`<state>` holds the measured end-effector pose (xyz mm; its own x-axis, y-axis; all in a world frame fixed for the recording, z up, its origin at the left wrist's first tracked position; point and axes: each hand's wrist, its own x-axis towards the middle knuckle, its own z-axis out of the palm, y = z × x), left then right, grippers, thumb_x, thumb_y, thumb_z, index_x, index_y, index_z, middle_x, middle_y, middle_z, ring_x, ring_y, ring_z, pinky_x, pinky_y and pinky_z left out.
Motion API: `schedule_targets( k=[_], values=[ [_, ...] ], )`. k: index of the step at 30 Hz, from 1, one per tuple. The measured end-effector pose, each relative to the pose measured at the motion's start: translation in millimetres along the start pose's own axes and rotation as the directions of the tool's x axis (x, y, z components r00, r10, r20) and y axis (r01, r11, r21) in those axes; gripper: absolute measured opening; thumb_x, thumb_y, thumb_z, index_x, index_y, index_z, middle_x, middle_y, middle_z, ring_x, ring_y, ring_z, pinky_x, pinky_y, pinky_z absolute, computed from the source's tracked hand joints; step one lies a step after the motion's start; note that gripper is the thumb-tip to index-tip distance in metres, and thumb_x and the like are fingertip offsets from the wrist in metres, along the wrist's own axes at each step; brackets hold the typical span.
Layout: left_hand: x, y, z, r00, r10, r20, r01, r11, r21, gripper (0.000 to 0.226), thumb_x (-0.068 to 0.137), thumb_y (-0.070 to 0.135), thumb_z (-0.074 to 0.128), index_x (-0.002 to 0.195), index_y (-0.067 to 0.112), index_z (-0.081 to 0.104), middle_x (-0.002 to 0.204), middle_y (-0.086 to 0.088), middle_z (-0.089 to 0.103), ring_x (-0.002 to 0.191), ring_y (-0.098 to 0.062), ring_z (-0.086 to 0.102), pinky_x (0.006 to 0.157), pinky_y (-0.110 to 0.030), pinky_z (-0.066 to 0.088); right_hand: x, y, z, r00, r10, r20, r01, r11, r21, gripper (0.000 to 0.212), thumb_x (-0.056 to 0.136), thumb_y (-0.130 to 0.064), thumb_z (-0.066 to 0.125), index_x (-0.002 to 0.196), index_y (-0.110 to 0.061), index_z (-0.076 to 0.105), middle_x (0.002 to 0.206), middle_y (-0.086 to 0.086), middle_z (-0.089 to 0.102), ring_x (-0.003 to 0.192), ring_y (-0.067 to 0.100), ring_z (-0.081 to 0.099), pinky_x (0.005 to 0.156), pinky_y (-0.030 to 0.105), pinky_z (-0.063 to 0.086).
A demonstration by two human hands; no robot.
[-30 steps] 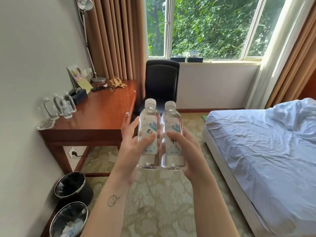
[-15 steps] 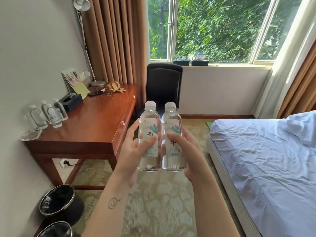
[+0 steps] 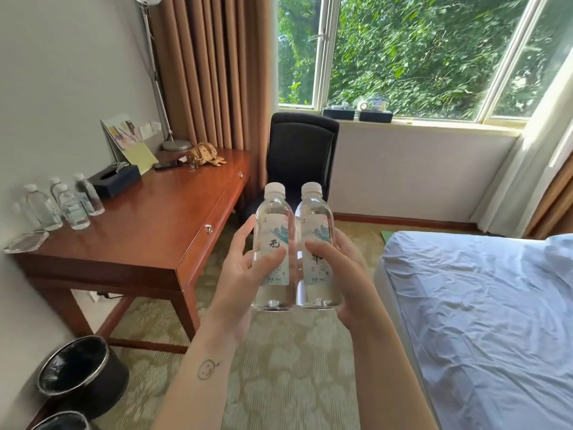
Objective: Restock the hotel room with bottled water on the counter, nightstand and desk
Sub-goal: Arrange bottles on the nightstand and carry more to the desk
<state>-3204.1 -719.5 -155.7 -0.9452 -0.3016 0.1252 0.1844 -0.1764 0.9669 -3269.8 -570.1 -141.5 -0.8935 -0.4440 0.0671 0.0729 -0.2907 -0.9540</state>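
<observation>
Nearing the desk [image 3: 148, 243], left hand [image 3: 245, 277] and right hand [image 3: 345, 274] still grip bottles [image 3: 273, 218].

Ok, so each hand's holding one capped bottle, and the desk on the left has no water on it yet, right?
No. The head view shows several water bottles already standing on the desk by the wall, beside the tissue box. The rest holds: the left hand grips the left bottle, the right hand the right bottle, both capped.
</observation>
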Motion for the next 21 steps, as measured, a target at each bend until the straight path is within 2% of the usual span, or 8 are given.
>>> schedule_targets(
  k=[4,7,11,17,21],
  values=[
    [21,-7,6,0.999,-0.019,-0.028,0.019,1.0,0.005,0.082,0.074,0.044,0.077,0.144,0.047,0.036,0.117,0.003,0.071,0.107,-0.022,0.069,0.089,-0.049,0.056,22,2,-12,1.0,0.019,0.01,-0.019,1.0,0.009,0.044,0.078,-0.027,0.071,0.121,-0.018,0.063,0.109,0.011,0.072,0.098,0.029,0.071,0.08,0.042,0.058],
    [39,-12,6,0.999,-0.033,-0.042,0.033,0.999,0.01,0.082,0.073,0.045,0.078,0.143,0.048,0.036,0.116,0.005,0.071,0.106,-0.02,0.07,0.084,-0.043,0.058,41,6,-17,1.0,0.029,0.012,-0.029,0.999,0.017,0.039,0.083,-0.023,0.069,0.121,-0.019,0.063,0.109,0.011,0.072,0.097,0.029,0.071,0.078,0.041,0.058],
    [67,-19,3,0.996,-0.061,-0.058,0.061,0.998,-0.006,0.086,0.067,0.049,0.081,0.141,0.05,0.039,0.121,0.002,0.069,0.112,-0.025,0.067,0.094,-0.055,0.053,69,12,-22,0.999,0.044,0.008,-0.044,0.998,0.041,0.034,0.087,-0.019,0.069,0.12,-0.02,0.064,0.107,0.008,0.073,0.094,0.025,0.072,0.072,0.034,0.058],
    [128,-26,-3,0.998,-0.046,-0.047,0.047,0.999,0.012,0.077,0.074,0.042,0.077,0.14,0.05,0.039,0.116,0.003,0.071,0.107,-0.022,0.07,0.092,-0.053,0.055,129,14,-26,0.999,0.046,-0.01,-0.046,0.998,0.032,0.035,0.087,-0.019,0.069,0.121,-0.017,0.062,0.109,0.011,0.072,0.095,0.028,0.072,0.071,0.034,0.057],
    [177,-24,-14,0.998,-0.039,-0.051,0.04,0.999,0.009,0.08,0.073,0.042,0.077,0.143,0.047,0.038,0.118,0.002,0.071,0.108,-0.023,0.069,0.094,-0.054,0.053,177,12,-22,0.999,0.037,-0.01,-0.037,0.999,0.023,0.036,0.086,-0.022,0.07,0.122,-0.02,0.062,0.109,0.009,0.072,0.098,0.027,0.071,0.075,0.037,0.058]
  ],
)
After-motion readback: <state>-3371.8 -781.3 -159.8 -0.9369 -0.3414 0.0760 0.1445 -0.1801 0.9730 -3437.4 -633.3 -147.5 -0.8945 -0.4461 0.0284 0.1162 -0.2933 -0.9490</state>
